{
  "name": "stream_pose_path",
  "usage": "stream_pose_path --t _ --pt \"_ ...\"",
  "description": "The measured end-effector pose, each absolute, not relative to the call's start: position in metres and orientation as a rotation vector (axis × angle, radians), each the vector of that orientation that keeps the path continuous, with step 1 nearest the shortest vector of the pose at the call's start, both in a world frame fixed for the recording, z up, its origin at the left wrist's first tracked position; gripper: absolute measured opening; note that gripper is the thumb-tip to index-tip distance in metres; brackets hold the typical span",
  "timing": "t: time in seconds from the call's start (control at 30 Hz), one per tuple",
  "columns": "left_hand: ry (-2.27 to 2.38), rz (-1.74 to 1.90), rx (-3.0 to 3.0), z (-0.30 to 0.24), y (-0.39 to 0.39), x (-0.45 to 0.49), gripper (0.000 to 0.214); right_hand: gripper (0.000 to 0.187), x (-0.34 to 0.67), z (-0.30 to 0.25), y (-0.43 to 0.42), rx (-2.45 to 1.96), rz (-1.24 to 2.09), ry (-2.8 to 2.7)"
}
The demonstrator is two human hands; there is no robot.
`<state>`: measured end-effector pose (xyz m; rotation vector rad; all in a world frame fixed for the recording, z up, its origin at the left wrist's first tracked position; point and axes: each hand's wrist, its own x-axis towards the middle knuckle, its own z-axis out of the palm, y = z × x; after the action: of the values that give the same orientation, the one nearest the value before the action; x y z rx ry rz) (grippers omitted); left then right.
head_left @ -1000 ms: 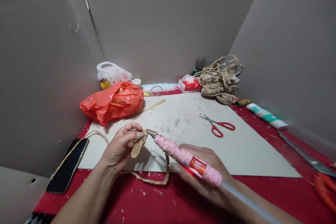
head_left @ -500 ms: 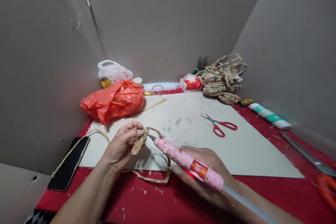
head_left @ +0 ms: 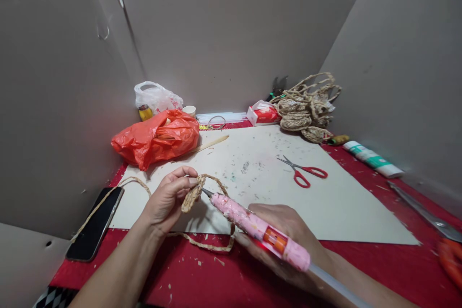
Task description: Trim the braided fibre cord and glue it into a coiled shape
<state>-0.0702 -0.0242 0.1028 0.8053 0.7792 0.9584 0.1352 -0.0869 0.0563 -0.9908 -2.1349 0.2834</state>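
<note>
My left hand (head_left: pixel 166 199) pinches a small coil of braided straw rope (head_left: pixel 190 196) above the near edge of a pale card sheet (head_left: pixel 263 187). The rope's loose tail (head_left: pixel 212 245) loops over the red tablecloth and trails left past my wrist. My right hand (head_left: pixel 285 236) grips a pink glue gun (head_left: pixel 258 229) with an orange band. Its metal tip touches the right side of the coil. A clear glue stick pokes out of the gun's rear.
Red-handled scissors (head_left: pixel 303 172) lie on the card. A red plastic bag (head_left: pixel 157 138), white bag (head_left: pixel 156 97), paper cup (head_left: pixel 189 110), tissue pack (head_left: pixel 263 114) and woven straw pieces (head_left: pixel 306 106) line the back. A phone (head_left: pixel 96 224) lies left. A tube (head_left: pixel 371 159) and large shears (head_left: pixel 426 216) lie right.
The glue gun and my right hand have shifted slightly down and right, with the tip still at the coil. My left hand has hardly moved.
</note>
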Motion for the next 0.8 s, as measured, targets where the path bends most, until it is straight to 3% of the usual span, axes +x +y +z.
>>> stream_pose_path --t 0.8 --pt "0.778 0.952 0.802 0.1015 -0.0235 -0.0708 0.014 0.031 0.1337 0.0602 -0.0853 -0.839 0.110 -2.175"
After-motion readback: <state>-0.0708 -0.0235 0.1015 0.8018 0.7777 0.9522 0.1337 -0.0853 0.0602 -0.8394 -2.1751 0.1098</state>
